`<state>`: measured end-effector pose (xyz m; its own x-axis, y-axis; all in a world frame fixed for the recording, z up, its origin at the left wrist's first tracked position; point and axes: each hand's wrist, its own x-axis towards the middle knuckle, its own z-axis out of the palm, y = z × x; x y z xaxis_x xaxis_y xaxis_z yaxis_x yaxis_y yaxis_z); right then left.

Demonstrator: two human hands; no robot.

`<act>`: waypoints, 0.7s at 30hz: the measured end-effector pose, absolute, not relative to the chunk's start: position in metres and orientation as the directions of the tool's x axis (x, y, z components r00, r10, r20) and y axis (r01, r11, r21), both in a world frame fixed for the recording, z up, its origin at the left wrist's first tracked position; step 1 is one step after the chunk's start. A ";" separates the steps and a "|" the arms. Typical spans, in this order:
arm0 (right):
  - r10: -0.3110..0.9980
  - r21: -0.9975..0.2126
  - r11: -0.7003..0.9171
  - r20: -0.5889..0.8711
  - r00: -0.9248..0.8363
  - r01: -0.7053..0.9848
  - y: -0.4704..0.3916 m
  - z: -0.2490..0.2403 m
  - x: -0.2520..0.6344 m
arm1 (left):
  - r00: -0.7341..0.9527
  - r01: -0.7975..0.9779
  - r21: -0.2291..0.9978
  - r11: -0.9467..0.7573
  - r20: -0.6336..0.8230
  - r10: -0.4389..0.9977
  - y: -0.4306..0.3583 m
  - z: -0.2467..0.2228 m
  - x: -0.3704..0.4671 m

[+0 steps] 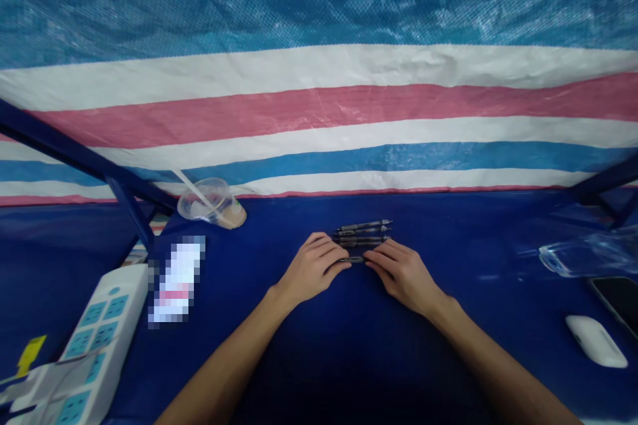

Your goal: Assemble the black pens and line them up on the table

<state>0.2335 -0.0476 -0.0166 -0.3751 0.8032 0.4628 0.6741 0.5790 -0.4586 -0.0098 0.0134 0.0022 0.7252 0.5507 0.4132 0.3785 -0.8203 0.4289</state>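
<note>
Near the middle of the dark blue table (279, 224), a dark pen (355, 259) lies level between my hands. My left hand (317, 265) is closed with its fingertips on the pen's left end. At the other end, the fingers of my right hand (399, 272) pinch it. Just beyond, several dark pens (365, 226) lie side by side, roughly parallel to the held one. The fingers of both hands partly hide the nearest of these.
A plastic cup with a straw (212, 204) lies at the back left. A power strip (100, 339) and a blurred bright object (177, 282) are at left. At right are a clear plastic bottle (588, 252), a phone (618, 299) and a white case (597, 341). Striped sheeting (319, 106) hangs behind.
</note>
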 end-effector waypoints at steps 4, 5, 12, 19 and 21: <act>0.801 -0.467 0.583 0.468 -0.374 0.665 -0.048 -0.017 0.234 | 0.720 0.380 0.431 -0.819 0.419 0.554 0.014 0.003 -0.010; 0.802 -0.471 0.582 0.469 -0.371 0.663 -0.048 -0.017 0.234 | 0.717 0.379 0.430 -0.820 0.423 0.554 0.014 0.003 -0.011; 0.804 -0.478 0.579 0.467 -0.367 0.661 -0.048 -0.015 0.234 | 0.700 0.369 0.427 -0.826 0.456 0.549 0.014 0.004 -0.011; 0.807 -0.470 0.576 0.461 -0.370 0.669 -0.048 -0.017 0.234 | 0.715 0.378 0.414 -0.828 0.438 0.545 0.014 0.003 -0.010; 0.806 -0.469 0.577 0.458 -0.374 0.669 -0.048 -0.016 0.234 | 0.715 0.382 0.419 -0.824 0.431 0.551 0.014 0.003 -0.010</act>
